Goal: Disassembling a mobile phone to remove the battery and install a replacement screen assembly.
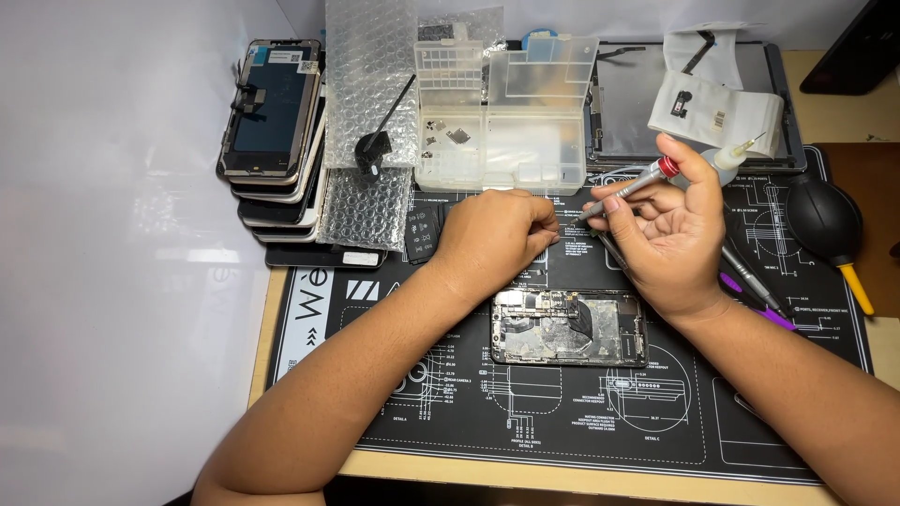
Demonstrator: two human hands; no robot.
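An opened phone body (568,327) lies flat on the black work mat (600,422), its inner boards exposed. My right hand (667,234) is above and behind it, gripping a slim grey screwdriver (621,191) with a red collar, tip pointing left. My left hand (495,236) is curled just left of that tip, fingertips pinched close to it; whether it holds a tiny part is hidden. Both hands hover over the mat beyond the phone's far edge.
A clear plastic parts box (506,117) stands open behind the hands. A stack of phone screens (274,131) and bubble wrap (367,122) lie at the back left. A black air blower (825,221), a small glue bottle (729,159) and purple tools (756,302) lie right.
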